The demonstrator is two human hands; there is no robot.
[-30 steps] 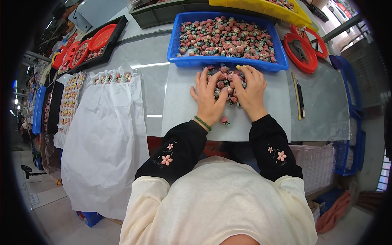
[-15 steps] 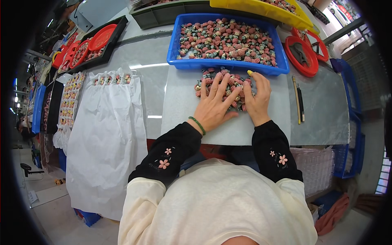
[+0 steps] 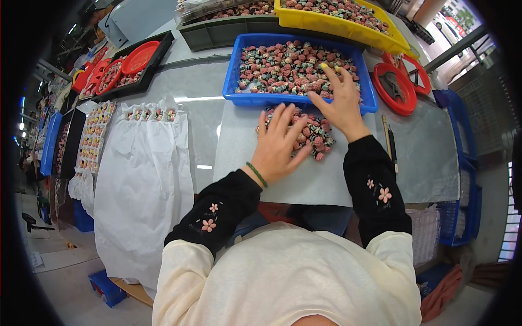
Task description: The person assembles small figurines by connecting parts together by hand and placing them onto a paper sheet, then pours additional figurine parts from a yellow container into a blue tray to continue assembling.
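Note:
A loose pile of small pink, cream and dark green figurines (image 3: 321, 142) lies on the pale sheet (image 3: 234, 163) in front of me. My left hand (image 3: 274, 149), wearing a green bracelet, rests over the pile's left side with its fingers spread. Behind the pile stands a blue tray (image 3: 255, 99) full of the same figurines. My right hand (image 3: 343, 106) is above that tray's front right part, fingers apart, with nothing visible in it. Yellow covers sit on two of its fingertips.
A yellow tray (image 3: 348, 24) and a grey-green tray (image 3: 234, 33) of figurines stand behind. At right are a red dish (image 3: 403, 108) holding a dark tool, a pencil (image 3: 386, 130) and a black pen (image 3: 392, 149). White cloth (image 3: 141, 185) drapes over the left side.
My right hand has lifted from the pile and moved away from me, over the blue tray. The left hand stays at the pile, whose right side is now uncovered.

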